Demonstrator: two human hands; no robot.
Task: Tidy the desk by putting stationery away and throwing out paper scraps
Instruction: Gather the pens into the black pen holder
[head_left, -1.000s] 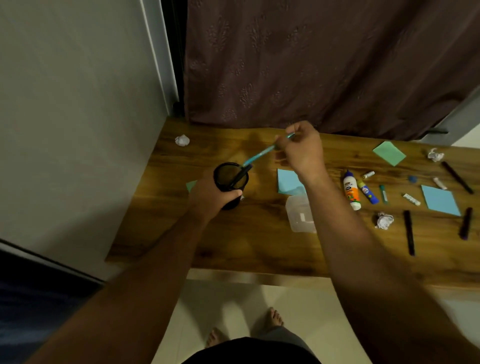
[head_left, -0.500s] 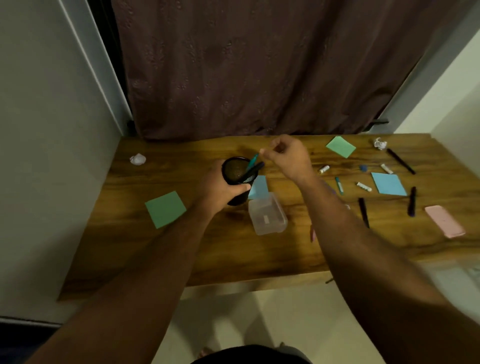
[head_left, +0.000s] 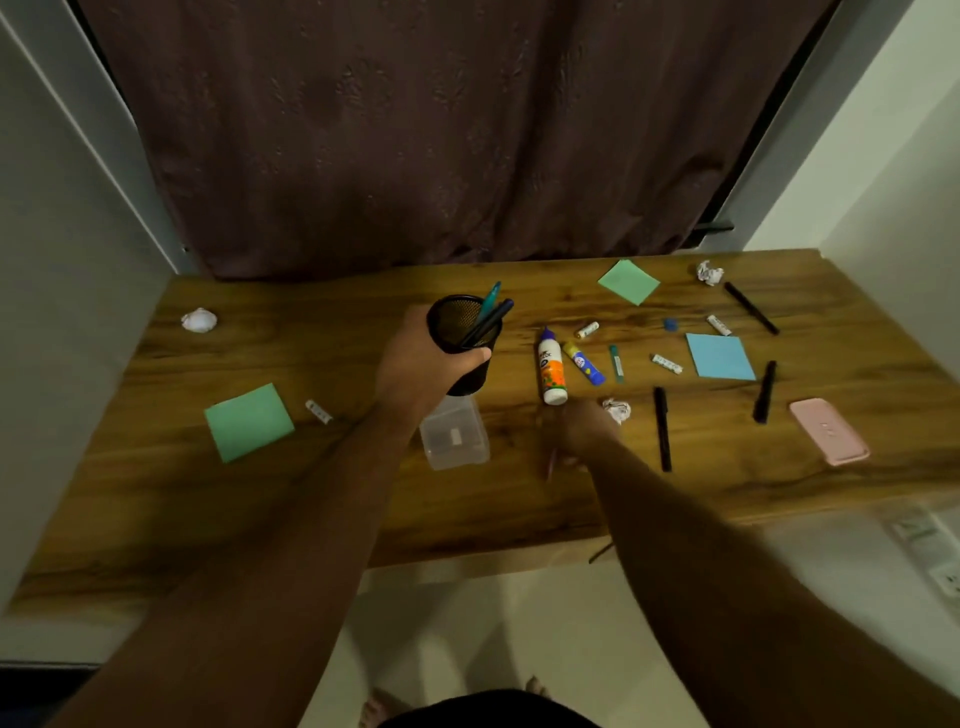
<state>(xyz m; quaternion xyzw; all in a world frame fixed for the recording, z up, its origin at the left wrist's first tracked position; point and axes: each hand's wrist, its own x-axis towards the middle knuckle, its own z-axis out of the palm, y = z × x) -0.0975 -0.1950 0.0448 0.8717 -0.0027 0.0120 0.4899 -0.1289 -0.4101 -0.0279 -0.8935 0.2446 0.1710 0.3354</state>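
Left hand (head_left: 415, 371) grips black mesh pen cup (head_left: 464, 340), lifted above wooden desk (head_left: 322, 483); teal pen (head_left: 489, 301) + dark pen inside. Right hand (head_left: 584, 431) blurred, down on desk by thin pink pencil (head_left: 550, 464); grip can't tell.

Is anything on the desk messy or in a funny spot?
Yes. Crumpled paper balls lie loose on the desk: one far left, one at the back right, one by the right hand. The glue bottle lies on its side, and black pens are scattered instead of standing in the pen cup.
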